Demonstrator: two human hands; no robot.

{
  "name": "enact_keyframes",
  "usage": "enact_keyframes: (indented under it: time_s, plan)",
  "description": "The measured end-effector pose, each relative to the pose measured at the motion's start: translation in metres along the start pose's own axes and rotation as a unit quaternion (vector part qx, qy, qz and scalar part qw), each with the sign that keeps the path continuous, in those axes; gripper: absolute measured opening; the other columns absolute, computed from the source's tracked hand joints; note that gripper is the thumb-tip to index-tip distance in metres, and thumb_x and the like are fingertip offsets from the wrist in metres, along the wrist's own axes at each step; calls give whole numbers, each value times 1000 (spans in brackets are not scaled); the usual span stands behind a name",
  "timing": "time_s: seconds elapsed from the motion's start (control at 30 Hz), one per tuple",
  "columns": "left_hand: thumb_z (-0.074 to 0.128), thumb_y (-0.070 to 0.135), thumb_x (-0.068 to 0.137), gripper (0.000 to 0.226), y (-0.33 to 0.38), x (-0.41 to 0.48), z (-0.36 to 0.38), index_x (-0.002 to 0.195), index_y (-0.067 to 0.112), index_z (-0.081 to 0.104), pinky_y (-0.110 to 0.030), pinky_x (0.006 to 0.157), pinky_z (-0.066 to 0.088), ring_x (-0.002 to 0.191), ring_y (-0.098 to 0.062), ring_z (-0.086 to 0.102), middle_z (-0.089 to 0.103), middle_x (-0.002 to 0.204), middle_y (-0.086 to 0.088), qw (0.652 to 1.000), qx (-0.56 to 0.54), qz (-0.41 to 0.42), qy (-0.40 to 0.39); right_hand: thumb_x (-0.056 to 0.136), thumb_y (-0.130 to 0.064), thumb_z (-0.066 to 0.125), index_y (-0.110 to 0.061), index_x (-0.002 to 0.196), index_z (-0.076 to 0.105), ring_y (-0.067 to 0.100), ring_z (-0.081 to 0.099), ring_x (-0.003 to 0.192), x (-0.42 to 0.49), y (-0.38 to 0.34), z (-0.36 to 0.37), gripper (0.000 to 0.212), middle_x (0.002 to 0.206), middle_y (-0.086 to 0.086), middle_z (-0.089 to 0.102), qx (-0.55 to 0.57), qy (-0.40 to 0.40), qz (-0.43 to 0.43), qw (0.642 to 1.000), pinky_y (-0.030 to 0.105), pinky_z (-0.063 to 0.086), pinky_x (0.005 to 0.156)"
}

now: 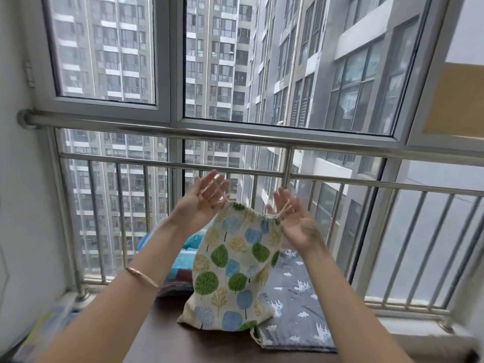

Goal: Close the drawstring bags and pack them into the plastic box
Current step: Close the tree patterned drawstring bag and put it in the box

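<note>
Just beside left hand (201,203): drawstring bag (235,265)

We find no readable text, label, brand or number here. The cream cloth drawstring bag (233,271) has only printed green, blue and yellow trees, and the flat grey fabric bag (296,305) only white clouds and animals.

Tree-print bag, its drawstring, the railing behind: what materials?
Tree-print bag: woven cotton or canvas by the look, matte, creases softly. Drawstring: thin beige cord, likely cotton. Railing: polished metal tube, probably stainless steel, with bright highlights.
</note>
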State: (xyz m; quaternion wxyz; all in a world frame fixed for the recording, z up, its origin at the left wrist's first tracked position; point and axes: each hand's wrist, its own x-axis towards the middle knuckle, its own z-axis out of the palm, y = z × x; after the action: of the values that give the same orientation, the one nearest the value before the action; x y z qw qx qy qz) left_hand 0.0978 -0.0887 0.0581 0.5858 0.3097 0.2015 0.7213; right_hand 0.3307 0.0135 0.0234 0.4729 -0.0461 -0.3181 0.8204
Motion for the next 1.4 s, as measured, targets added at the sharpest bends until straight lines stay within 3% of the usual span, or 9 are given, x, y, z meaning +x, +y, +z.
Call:
enact_keyframes:
  time_s: [0.17, 0.33, 0.53, 0.67, 0.8, 1.07, 1.13, 1.27, 1.4]
  plan:
    - [34, 34, 102, 39, 12, 11, -1, 111, 7, 62, -15, 42, 31, 47, -5, 36, 48, 63, 3, 996, 74, -16, 44, 98, 1, 41, 2, 140, 40, 4, 33, 42, 16, -13, -6, 42, 70, 3, 50, -232, 70, 36, 969, 14, 29, 35]
    - [31, 32, 104, 36, 30, 2, -12, 98, 8, 58, -16, 32, 26, 40, -5, 31, 40, 51, 6, 977, 175, 0, 118, 99, 4, 36, -1, 131, 51, 5, 31, 41, 2, -45, -2, 35, 65, 3, 49, -402, 76, 60, 911, 15, 25, 36]
    - [37, 31, 102, 35, 20, 13, 68, 96, 5, 60, -16, 44, 31, 49, -7, 36, 48, 63, 2, 972, 229, -38, -37, 94, -2, 43, -12, 118, 64, 5, 30, 46, 15, -7, 64, 33, 57, -9, 46, -650, -90, 104, 748, 15, 25, 44]
    - [34, 37, 102, 42, 13, 33, 95, 111, 0, 53, -22, 66, 55, 67, -15, 60, 63, 90, -12, 950, 276, -137, -48, 95, -15, 53, -13, 91, 72, 7, 29, 49, 10, 20, 94, 19, 59, -6, 45, -578, -176, 175, 778, 18, 20, 47]
    - [14, 73, 89, 89, 0, 32, 73, 103, -6, 53, -28, 63, 58, 63, -21, 64, 62, 76, -14, 780, 529, -330, -51, 101, -26, 43, -4, 89, 62, 9, 32, 47, 7, 21, 89, 31, 65, 3, 43, -492, -131, 192, 839, 18, 23, 39]
    - [28, 64, 88, 69, -23, 4, 49, 113, 10, 64, -14, 55, 38, 73, -14, 51, 61, 85, -6, 733, 671, -54, -100, 105, -33, 33, -1, 102, 56, 8, 38, 40, 1, 11, 78, 40, 58, 1, 50, -453, 20, 107, 885, 17, 27, 33]
    - [50, 56, 88, 48, -23, 2, 45, 91, 12, 69, -14, 47, 31, 53, -8, 40, 48, 64, 3, 739, 665, -72, -83, 104, -32, 36, 3, 104, 58, 8, 39, 38, 2, 9, 78, 42, 52, -1, 49, -517, 26, 66, 853, 18, 28, 33]
    - [66, 49, 80, 48, -27, 0, 37, 107, 9, 69, -18, 40, 22, 44, -7, 25, 36, 51, 9, 800, 569, -171, -86, 101, -34, 45, 4, 102, 65, 7, 45, 34, 1, 5, 79, 43, 47, 0, 53, -638, 36, 1, 770, 18, 32, 34]
    - [56, 29, 94, 20, -31, -3, 41, 84, 13, 62, -18, 41, 14, 45, -8, 21, 32, 52, 8, 887, 411, -194, -87, 95, -40, 54, -2, 86, 63, 8, 42, 41, -4, -16, 82, 40, 55, 0, 53, -610, 13, 122, 783, 15, 34, 37]
